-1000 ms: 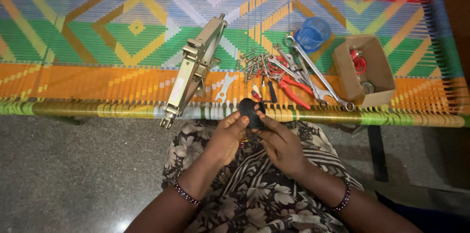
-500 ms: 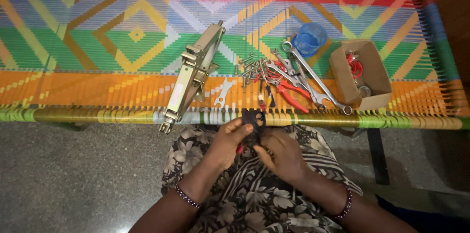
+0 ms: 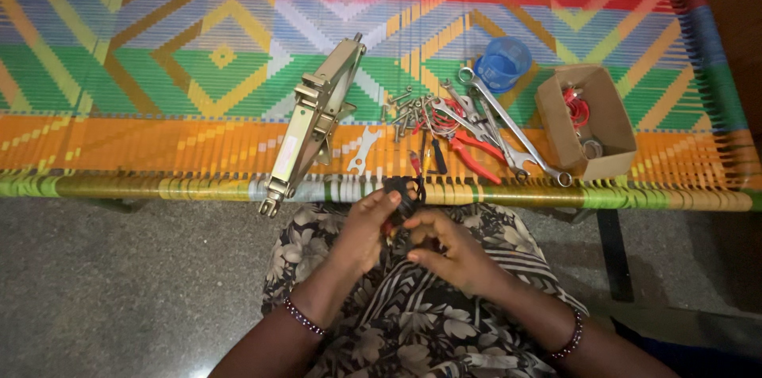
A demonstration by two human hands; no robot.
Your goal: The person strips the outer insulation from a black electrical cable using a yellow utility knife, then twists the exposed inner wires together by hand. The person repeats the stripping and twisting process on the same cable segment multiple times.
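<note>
A small black part (image 3: 403, 191) is gripped between the left hand (image 3: 367, 229) and right hand (image 3: 451, 249); the scissor jack (image 3: 313, 124) lies at 11 o'clock.

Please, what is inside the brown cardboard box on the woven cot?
Inside the cardboard box I can see a coil of red wire near the far end and a small metal ring nearer the front. The box walls hide the rest of its floor, so more may lie there.

Black part (image 3: 403, 191) lower, nearer lap.
</note>
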